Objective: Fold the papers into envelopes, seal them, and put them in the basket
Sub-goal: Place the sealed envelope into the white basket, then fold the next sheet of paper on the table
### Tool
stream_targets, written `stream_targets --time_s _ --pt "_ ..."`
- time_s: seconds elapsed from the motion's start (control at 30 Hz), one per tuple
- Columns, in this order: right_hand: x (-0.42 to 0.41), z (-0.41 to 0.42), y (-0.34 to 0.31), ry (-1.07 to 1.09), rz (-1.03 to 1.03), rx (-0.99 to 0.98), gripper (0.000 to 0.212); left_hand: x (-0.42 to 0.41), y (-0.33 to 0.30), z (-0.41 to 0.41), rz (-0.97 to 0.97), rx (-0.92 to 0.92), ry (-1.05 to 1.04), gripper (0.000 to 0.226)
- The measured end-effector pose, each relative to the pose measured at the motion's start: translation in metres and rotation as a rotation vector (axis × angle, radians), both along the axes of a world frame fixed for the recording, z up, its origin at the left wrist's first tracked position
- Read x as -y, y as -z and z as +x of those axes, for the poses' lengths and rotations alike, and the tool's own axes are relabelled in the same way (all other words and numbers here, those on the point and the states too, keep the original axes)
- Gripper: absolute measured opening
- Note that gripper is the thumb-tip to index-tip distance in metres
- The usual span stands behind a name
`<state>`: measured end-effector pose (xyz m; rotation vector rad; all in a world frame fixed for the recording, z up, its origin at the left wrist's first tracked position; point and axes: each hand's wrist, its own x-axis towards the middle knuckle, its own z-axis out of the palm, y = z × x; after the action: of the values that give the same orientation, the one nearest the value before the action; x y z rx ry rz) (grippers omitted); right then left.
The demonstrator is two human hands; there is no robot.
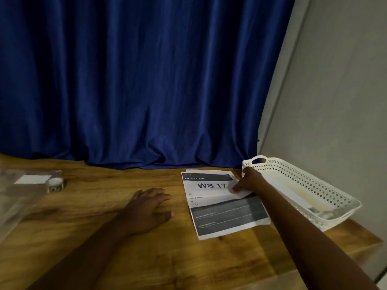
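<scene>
A stack of printed papers (211,193) lies on the wooden table (146,258), the top sheet reading "WS 17". My right hand (248,181) pinches the right edge of the top sheet and lifts it a little off the sheet below. My left hand (149,208) rests flat on the table, fingers straight, left of the papers and apart from them. A white perforated basket (303,181) stands to the right of the papers, with something pale lying inside it.
A roll of tape (55,184) sits at the far left beside a clear plastic sleeve (18,197) holding white paper. A blue curtain (136,80) hangs along the table's back edge. A grey wall (339,91) stands on the right.
</scene>
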<state>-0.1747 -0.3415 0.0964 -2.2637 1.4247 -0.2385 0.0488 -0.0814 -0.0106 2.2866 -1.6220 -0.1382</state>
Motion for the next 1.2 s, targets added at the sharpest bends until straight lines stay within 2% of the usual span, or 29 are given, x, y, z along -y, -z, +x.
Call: stream_targets --time_s 0.07,0.13,0.2,0.23,0.3,0.33,0.47,0.5,0.6,0.7,0.8,0.93,1.1,1.2 --pt "0.002 -0.001 -0.005 0.003 0.189 0.186 0.063 -0.001 -0.003 -0.002 -0.015 -0.029 -0.002 0.072" --pt "-0.015 -0.002 -0.018 -0.023 0.342 0.323 0.027 -0.002 -0.005 -0.002 -0.070 -0.104 -0.024 0.071" --pt "-0.029 -0.001 -0.026 -0.051 0.529 0.428 0.011 -0.004 -0.010 0.000 -0.228 -0.226 -0.071 0.068" --pt "-0.032 0.001 -0.026 -0.089 0.630 0.458 0.011 -0.005 -0.013 0.003 -0.315 -0.309 -0.112 0.066" --pt "-0.030 0.010 -0.018 -0.187 0.784 0.544 0.036 -0.009 -0.022 0.010 -0.479 -0.516 -0.208 0.064" --pt "-0.031 0.015 -0.015 -0.237 0.828 0.577 0.039 -0.009 -0.024 0.015 -0.550 -0.615 -0.267 0.066" --pt "-0.046 0.043 -0.006 -0.417 0.950 0.712 0.040 -0.025 -0.035 0.037 -0.714 -1.074 -0.385 0.100" --pt "-0.052 0.051 -0.005 -0.444 0.964 0.749 0.040 -0.033 -0.041 0.037 -0.715 -1.165 -0.367 0.094" --pt "-0.071 0.079 0.003 -0.462 0.980 0.796 0.037 -0.050 -0.055 0.040 -0.655 -1.323 -0.276 0.049" --pt "-0.086 0.104 0.016 -0.433 0.932 0.814 0.034 -0.056 -0.059 0.046 -0.669 -1.341 -0.245 0.034" --pt "-0.093 0.117 0.033 -0.373 0.828 0.820 0.031 -0.059 -0.053 0.056 -0.678 -1.231 -0.317 0.037" --pt "-0.087 0.122 0.052 -0.309 0.690 0.782 0.020 -0.059 -0.040 0.065 -0.553 -1.224 -0.292 0.049" --pt "-0.078 0.125 0.062 -0.319 0.727 0.813 0.028 -0.056 -0.033 0.071 -0.598 -1.225 -0.285 0.044" --pt "-0.078 0.124 0.060 -0.390 0.722 0.835 0.033 -0.052 -0.027 0.076 -0.687 -1.233 -0.368 0.040"
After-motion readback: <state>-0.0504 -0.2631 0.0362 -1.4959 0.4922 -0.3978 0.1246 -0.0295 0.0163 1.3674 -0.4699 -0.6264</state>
